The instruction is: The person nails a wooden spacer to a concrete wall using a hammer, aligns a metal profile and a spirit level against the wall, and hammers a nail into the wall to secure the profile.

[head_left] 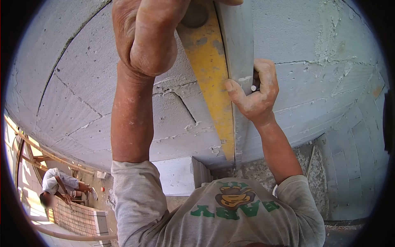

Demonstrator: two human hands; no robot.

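A long straight bar, probably a spirit level, stands lengthwise against the grey block wall [296, 37]. It has a scuffed yellow face [212, 78] and a grey metal face [236, 49]; I cannot tell whether these are one piece or two. At the top of the view my left hand [148, 35] is closed around its upper part, with some fingers cut off by the frame. My right hand [257, 90] grips the bar lower down, thumb pressed on its front and fingers curled at the right side. A small round-headed pin, perhaps a nail [254, 88], shows beside those fingers.
A pale block [175, 175] sits at the wall's foot. Rough concrete floor [284, 164] lies below, with another block wall [349, 160] at the right. Far lower left, another person [55, 181] bends near wooden rails [37, 152] and a wire mesh panel [76, 218].
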